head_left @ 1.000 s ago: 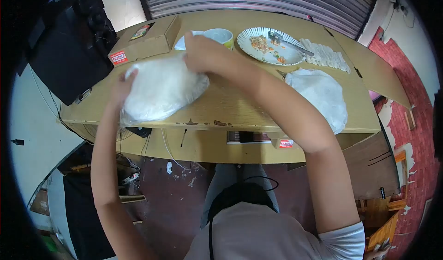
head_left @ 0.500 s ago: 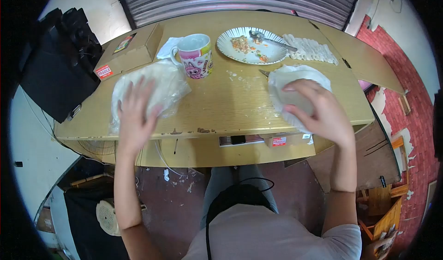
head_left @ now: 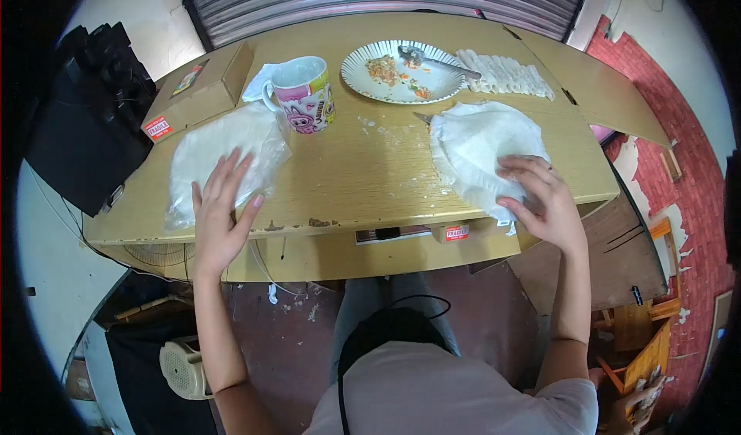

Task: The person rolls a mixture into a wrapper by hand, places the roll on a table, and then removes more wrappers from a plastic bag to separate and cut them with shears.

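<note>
My left hand (head_left: 222, 215) lies flat with fingers spread on the near part of a clear plastic packet (head_left: 197, 161) of white sheets. At the right, a round stack of thin white wrappers (head_left: 482, 142) lies close to the table's front edge, its rim ruffled. My right hand (head_left: 546, 199) rests at the stack's near right edge, fingers curved and thumb apart from them. A pointed metal tip (head_left: 422, 117) sticks out from the stack's left side; the rest of it is hidden.
Behind the stack stand a white fluted plate (head_left: 444, 84) with chopped filling (head_left: 382, 70) and a spoon (head_left: 444, 64), and a row of white rolls (head_left: 505, 74). A printed mug (head_left: 305, 103), cardboard box (head_left: 197, 91) and black equipment (head_left: 89, 126) are at the left.
My left hand has drawn back toward the table's front edge over the packet. The right hand has shifted toward the stack's near right edge, uncovering more wrappers. The camera view has shifted slightly.
</note>
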`<state>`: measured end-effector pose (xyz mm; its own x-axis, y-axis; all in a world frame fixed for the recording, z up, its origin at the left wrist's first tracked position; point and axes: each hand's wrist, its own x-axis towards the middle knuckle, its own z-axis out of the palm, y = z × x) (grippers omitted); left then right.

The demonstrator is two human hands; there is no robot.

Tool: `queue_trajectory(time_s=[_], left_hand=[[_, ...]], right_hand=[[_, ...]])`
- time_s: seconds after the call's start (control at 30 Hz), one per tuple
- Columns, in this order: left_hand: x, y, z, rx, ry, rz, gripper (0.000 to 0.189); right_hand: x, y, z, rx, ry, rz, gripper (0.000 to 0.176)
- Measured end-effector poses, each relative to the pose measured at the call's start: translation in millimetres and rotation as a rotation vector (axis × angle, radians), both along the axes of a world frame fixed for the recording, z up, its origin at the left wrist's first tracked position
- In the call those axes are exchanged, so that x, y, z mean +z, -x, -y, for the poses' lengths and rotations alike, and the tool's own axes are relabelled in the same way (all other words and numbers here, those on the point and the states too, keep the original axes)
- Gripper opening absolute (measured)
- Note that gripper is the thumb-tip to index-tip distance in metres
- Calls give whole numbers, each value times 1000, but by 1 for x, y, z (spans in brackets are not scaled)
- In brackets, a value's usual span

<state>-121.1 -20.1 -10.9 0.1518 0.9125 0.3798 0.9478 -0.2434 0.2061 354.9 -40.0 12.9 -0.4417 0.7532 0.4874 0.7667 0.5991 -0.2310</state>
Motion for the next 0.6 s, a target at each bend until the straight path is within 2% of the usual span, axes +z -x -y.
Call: queue_trajectory(time_s=[0.03,0.1,0.17,0.23,0.3,0.33,0.4,0.47,0.6], left_hand=[[-1,0,1,-8,-67,63,55],[-5,3,1,-45,-156,116,53],[-11,2,2,-91,-241,171,52],[-14,-6,4,-161,-366,391,46],[-11,-18,9,-162,-386,403,45],[-9,-27,11,-163,-407,415,44],[-2,-46,14,-217,-400,419,44],[8,-66,16,-267,-392,424,44],[32,-101,1,-511,-403,424,51]], right_hand=[[-1,1,-2,4,0,0,32],[-5,3,-4,-31,-208,117,20],[-3,7,-3,-49,-188,61,16],[-5,7,-9,-66,-172,4,13],[-15,-1,-21,-148,-159,-436,13],[-12,-5,-27,-150,-159,-435,13],[-1,-16,-47,-332,-12,-750,21],[20,-31,-68,-259,-121,-607,26],[83,-5,-71,-257,-87,-585,24]])
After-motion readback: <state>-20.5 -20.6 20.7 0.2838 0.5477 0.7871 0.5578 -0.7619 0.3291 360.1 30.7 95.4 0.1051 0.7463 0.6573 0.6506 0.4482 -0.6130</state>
